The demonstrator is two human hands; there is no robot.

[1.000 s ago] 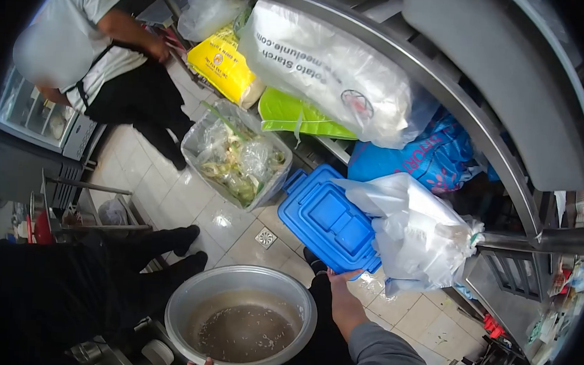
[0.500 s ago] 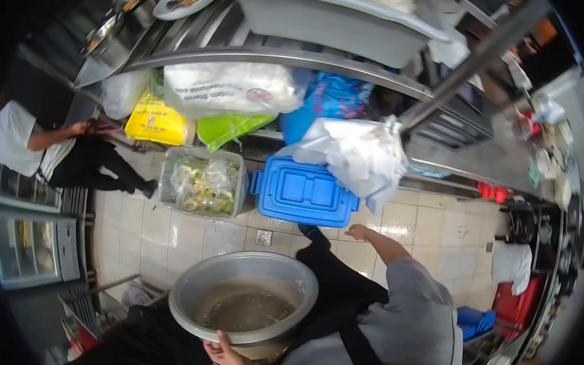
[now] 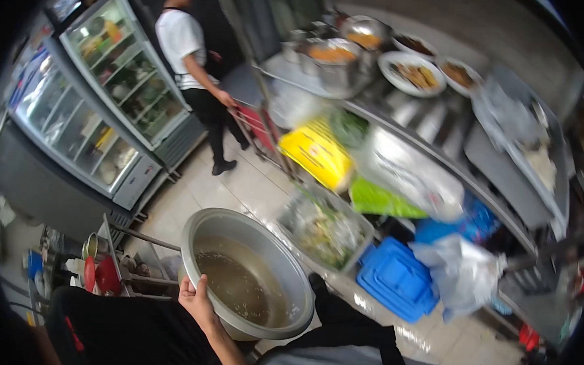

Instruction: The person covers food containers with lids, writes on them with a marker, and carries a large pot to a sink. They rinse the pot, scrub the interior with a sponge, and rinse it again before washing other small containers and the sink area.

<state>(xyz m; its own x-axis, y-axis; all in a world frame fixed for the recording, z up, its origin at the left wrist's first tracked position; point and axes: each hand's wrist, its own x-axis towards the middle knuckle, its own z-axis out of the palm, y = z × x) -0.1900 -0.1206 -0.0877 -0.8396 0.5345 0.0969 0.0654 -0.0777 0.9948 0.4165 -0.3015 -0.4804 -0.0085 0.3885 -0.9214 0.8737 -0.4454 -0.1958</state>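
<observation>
My left hand point(image 3: 198, 301) grips the near rim of a large grey metal basin point(image 3: 297, 288), its thumb over the edge and its fingers on the outer side. Murky brownish liquid point(image 3: 237, 289) with small white bits lies inside the basin. Out of sight in this view is my right hand. Ahead of the basin, on the tiled floor, stand a clear plastic bin point(image 3: 357, 258) with leafy scraps and plastic film in it and a blue lidded box point(image 3: 398, 278).
A person point(image 3: 186, 51) in a white top holds a red cart point(image 3: 258, 128). Glass-door fridges point(image 3: 123, 68) line the left. A metal shelf point(image 3: 434, 120) holds plates and pots of food above several bags. Black clothing point(image 3: 125, 332) fills the lower left.
My view has swung left, bringing the fridges and the food pots into sight. My right hand, stretched out beside the blue box before, has left the view. My left hand stays on the basin's rim.
</observation>
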